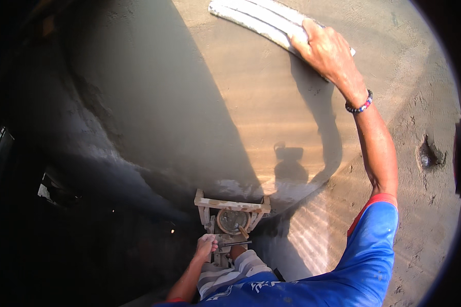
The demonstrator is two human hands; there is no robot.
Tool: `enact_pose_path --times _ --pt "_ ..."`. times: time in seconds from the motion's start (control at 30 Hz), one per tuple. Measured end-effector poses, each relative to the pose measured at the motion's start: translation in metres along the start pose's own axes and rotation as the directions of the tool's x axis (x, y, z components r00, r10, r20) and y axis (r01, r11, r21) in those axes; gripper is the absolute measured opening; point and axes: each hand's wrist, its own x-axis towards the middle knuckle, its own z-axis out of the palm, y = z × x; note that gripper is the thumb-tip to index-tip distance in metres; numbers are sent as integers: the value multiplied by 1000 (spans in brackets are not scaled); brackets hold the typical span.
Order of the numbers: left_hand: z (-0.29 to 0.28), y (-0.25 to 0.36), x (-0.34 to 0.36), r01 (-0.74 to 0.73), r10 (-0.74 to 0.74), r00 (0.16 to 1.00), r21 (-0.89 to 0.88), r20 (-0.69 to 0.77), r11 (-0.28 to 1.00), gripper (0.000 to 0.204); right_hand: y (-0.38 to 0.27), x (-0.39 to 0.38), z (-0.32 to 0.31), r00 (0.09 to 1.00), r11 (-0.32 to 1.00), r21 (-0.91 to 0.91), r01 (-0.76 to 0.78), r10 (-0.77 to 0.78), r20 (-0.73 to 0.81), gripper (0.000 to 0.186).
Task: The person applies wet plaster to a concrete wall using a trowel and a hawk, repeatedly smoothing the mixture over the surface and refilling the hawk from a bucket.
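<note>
High on the plastered wall [271, 92], my right hand [327, 48] is closed round a long, pale straightedge [261, 20] with grooves along its length. The bar lies against the wall surface, and its far end runs up to the picture's top edge. Down near my waist, my left hand [207, 245] is closed. A greyish flat piece and a dark bar show beside its fingers, too small to name for sure. Just beyond it sits a round bucket [219, 221] with grey mortar [234, 220] inside. A tool with a wooden handle [243, 232] leans at the bucket's rim.
A wooden frame [233, 206] stands around the bucket, close to the foot of the wall. To the right, the wall has a rough hole [429, 154]. Bright sunlight and shadows of my arm and head fall across the plaster. The left side is very dark.
</note>
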Motion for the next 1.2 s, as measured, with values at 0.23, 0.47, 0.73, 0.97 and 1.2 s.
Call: enact_pose_path --times 0.23,0.47,0.73,0.97,1.2 --pt "7 -15 19 -9 9 1000 46 19 999 21 -72 -220 105 899 995 46 87 -98 428 26" --pt "-10 -36 29 -51 52 999 63 -4 997 21 -73 -390 178 720 982 22 187 -152 677 27" --pt "-10 -37 20 42 -45 999 139 23 989 23 102 -179 -50 882 883 -31 -469 469 28 34" --pt "18 -23 21 39 -54 994 157 95 987 24 95 -187 1 985 983 75 -168 170 -26 35" --pt "35 -1 30 -12 -25 992 295 120 956 21 -33 -384 171 943 952 155 -263 220 248 28"
